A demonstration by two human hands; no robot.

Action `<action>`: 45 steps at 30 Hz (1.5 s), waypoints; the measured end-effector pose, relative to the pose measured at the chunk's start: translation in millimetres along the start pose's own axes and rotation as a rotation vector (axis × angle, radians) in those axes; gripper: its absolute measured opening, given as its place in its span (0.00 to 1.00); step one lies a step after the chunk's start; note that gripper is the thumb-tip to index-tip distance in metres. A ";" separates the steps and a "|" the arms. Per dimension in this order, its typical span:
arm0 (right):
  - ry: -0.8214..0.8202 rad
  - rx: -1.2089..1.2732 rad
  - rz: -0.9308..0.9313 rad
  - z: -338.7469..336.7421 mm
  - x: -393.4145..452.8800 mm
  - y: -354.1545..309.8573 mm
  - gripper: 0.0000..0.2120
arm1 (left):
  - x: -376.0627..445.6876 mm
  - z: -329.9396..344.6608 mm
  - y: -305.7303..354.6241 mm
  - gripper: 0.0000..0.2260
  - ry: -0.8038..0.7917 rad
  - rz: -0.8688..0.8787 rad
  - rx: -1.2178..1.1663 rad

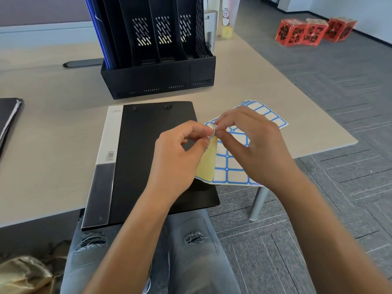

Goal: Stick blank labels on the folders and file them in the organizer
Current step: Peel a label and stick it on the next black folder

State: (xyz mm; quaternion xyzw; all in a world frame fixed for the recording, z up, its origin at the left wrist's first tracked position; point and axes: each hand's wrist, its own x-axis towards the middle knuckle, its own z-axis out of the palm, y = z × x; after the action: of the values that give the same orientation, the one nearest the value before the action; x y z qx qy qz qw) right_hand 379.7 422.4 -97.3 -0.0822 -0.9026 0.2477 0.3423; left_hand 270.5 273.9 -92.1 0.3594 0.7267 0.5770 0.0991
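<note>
Left hand [180, 149] and right hand [250, 143] each pinch the top corner of a label sheet [231, 168], held above a black folder [148, 158] on the surface [53, 132].

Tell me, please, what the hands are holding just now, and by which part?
Both hands hold a label sheet at its top corner: the left hand pinches the peeling yellowish layer, the right hand pinches the same corner from the other side.

A black folder [157, 153] with a white and grey spine strip lies on the beige table [53, 132]. The label sheet [232, 166] shows white labels bordered blue, backing yellow. The organizer [157, 60] is black, slotted.
</note>
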 end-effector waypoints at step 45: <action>0.610 0.286 0.714 -34.8 -6.5 69.4 0.05 | 92.2 113.5 23.8 0.07 0.035 -0.017 0.429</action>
State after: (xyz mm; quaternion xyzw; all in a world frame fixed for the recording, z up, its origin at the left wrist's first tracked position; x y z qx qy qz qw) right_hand 406.0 493.9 -113.6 -0.4073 -0.6337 0.4358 0.4926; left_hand 277.1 421.5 -81.2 0.3559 0.8374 0.4146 0.0126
